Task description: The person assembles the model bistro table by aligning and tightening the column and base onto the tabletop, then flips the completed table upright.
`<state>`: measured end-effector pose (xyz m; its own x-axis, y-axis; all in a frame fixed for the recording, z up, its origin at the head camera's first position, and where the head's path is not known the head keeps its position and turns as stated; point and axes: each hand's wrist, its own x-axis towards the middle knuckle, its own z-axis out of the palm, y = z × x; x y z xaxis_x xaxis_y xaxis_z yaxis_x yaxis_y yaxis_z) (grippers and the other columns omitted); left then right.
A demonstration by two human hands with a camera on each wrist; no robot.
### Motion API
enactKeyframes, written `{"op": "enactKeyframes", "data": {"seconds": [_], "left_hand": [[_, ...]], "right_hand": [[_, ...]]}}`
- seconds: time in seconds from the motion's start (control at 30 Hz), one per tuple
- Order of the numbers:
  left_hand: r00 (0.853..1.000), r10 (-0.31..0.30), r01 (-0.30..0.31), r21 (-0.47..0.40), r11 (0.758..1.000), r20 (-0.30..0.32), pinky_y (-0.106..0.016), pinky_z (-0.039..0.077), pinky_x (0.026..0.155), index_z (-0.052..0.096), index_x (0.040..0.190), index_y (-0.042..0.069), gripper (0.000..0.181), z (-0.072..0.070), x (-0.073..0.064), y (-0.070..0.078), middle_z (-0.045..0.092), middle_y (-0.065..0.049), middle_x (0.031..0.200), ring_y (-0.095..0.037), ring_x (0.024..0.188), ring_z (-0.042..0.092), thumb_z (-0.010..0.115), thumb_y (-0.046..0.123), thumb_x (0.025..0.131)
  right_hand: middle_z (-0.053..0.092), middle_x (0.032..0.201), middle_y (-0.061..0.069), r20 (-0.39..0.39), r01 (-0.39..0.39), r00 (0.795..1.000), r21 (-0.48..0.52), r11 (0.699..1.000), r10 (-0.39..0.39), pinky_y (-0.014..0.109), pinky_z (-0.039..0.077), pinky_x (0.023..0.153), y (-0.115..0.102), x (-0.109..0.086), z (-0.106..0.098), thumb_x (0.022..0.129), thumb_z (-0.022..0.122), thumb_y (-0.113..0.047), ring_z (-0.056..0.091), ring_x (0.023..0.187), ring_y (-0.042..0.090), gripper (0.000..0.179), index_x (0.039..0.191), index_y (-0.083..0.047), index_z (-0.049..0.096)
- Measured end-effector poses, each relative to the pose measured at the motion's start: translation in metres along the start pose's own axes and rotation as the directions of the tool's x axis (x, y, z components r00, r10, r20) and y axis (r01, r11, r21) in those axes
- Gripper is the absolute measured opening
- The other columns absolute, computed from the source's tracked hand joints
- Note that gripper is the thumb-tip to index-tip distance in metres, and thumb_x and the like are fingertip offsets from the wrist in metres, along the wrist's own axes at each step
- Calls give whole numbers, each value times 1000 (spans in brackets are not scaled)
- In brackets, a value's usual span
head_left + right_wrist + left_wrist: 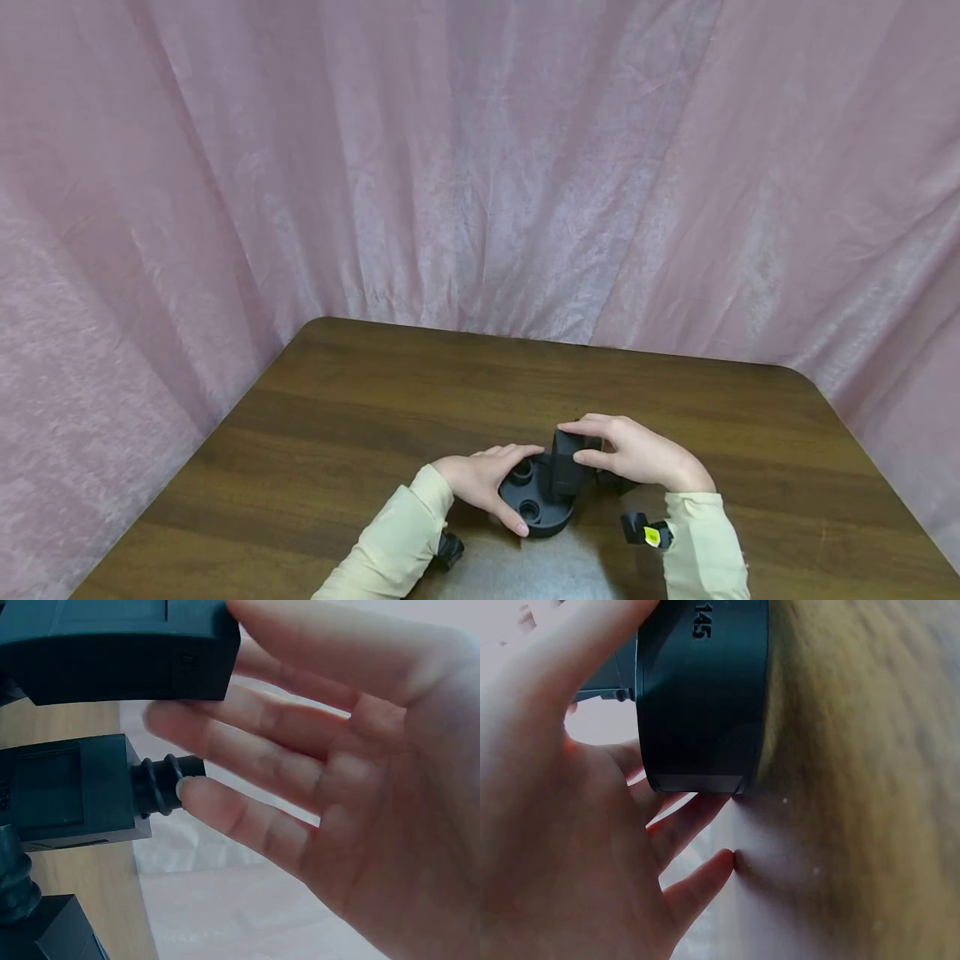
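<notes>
A round black base (551, 527) with round sockets in its top sits on the table, and the number 145 shows on its side in the left wrist view. My left hand (483, 483) holds the base at its left side, thumb near the front and fingers round the back. Upright at the base's right side is a black block (567, 468). Thumb and fingers of my right hand (637, 454) pinch this block near its top. Below it in the right wrist view lies another black block (52, 795) with a ribbed peg (154, 784), which my little finger touches.
Another black part (52, 926) with a ribbed peg appears low in the right wrist view. Beneath everything is a brown wooden table (420, 392) with rounded far corners. Pink curtains (480, 167) hang behind it. Each wrist carries a small black camera mount (636, 528).
</notes>
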<state>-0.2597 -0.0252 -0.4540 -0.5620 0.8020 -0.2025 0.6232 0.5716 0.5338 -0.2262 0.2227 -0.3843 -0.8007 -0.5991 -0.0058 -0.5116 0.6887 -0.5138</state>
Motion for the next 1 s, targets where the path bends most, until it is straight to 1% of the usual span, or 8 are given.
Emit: {"op": "enactKeyframes", "data": {"seconds": [0.17,0.3,0.4,0.57,0.73,0.8,0.87,1.0], "left_hand": [[1000,-13,13,-9,1000,10,-38,34,98,16,142,27,96,0,0,0,32,4,141,-13,125,35,70,54,67],[1000,-20,20,-10,1000,15,-39,34,98,15,142,28,96,1,0,0,31,4,141,-14,126,34,70,54,67],[1000,-17,17,-11,1000,17,-38,34,98,15,142,27,96,0,-1,0,31,4,141,-14,125,35,70,54,67],[1000,-11,11,-18,1000,23,-39,34,98,15,142,26,95,-2,0,1,32,4,140,-14,125,35,70,52,68],[999,-20,20,-11,1000,25,-38,34,98,15,142,27,96,-3,0,2,31,4,141,-14,126,34,70,53,68],[1000,-21,21,-9,1000,21,-38,34,99,15,142,27,97,-3,-1,1,31,4,141,-14,126,34,70,54,67],[1000,-19,19,-11,1000,17,-38,34,99,15,142,27,96,-3,-1,1,30,4,142,-14,127,34,70,54,67],[1000,-9,9,-12,1000,16,-38,34,99,16,142,26,96,-4,-1,-1,31,4,142,-13,126,34,70,54,68]], "right_hand": [[58,101,-3,21,-13,1000,22,1000,13,19,43,60,-1,-2,-1,85,57,-37,50,66,4,48,130,-22,46],[57,88,-7,20,-6,1000,35,999,5,19,42,60,0,-2,-1,82,60,-39,50,63,4,45,124,-28,49],[59,87,-8,41,-3,999,62,998,1,19,43,61,0,-3,-2,82,60,-41,52,67,2,43,121,-24,52],[57,81,-6,61,-16,998,81,997,11,19,42,58,1,-8,-6,82,62,-33,50,64,2,44,123,-21,52],[53,103,-4,9,39,999,-3,999,-38,20,44,66,2,-9,-7,82,62,-32,53,85,9,39,119,-20,56],[53,108,-4,6,45,999,-17,999,-45,21,44,68,2,-8,-7,82,62,-33,53,87,10,38,117,-19,57],[56,103,-5,13,35,999,-17,999,-35,20,44,67,1,-7,-7,82,63,-34,54,83,7,38,117,-19,57],[56,96,-4,37,-17,999,35,999,16,20,44,63,1,-5,-7,79,66,-34,52,71,3,48,123,-27,50]]}}
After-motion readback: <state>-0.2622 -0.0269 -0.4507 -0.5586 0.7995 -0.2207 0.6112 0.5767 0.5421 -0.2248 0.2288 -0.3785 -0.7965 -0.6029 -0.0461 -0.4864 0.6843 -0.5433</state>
